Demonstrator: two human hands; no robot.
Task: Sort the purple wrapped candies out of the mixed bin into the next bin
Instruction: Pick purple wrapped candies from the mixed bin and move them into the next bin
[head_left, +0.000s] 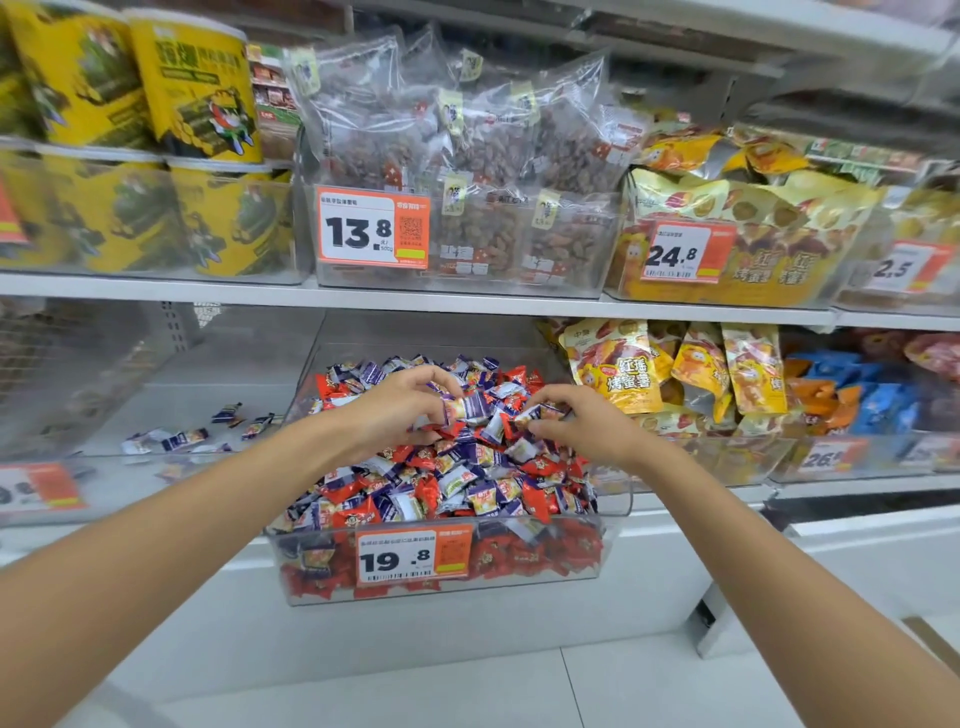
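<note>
The left hand (400, 405) curls over the heaped clear plastic bin (571, 584) of mixed red and purple sweets, fingers and thumb closed on a purple wrapped candy (470, 406). Whether more lie in the palm is hidden. The right hand (587, 423) pinches a small wrapped sweet (532, 415) between thumb and fingertips, its colour hard to make out. A few loose purple wrapped candies (182, 439) lie blurred on the floor of the neighbouring clear bin (208, 364) to the left. An orange-and-white price tag (413, 556) covers part of the mixed bin's front wall.
</note>
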